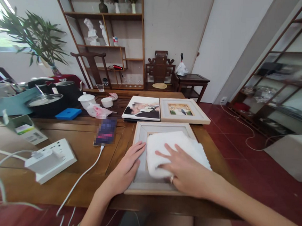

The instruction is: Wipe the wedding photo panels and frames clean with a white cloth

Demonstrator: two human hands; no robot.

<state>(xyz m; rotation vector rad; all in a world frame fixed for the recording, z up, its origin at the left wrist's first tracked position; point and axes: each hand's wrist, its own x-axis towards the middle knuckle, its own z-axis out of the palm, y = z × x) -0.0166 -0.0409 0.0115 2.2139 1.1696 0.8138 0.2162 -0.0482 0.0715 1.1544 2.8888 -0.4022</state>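
A pale picture frame [138, 181] lies flat on the wooden table [87, 188] in front of me. A folded white cloth [177, 146] covers most of its glass. My right hand [185, 169] lies flat on the cloth with its fingers spread, pressing it onto the frame. My left hand [127, 167] rests open on the frame's left edge, fingers stretched forward. Behind this frame lie a second pale frame [184, 110] with a photo and a frameless photo print [142, 108].
A phone [105, 131] with a white cable lies left of the frame. A white power strip [50, 159] sits near the front left. Pots [47, 103], a white teapot [86, 100], cups and a blue block [68, 113] crowd the far left. Chairs and shelves stand behind.
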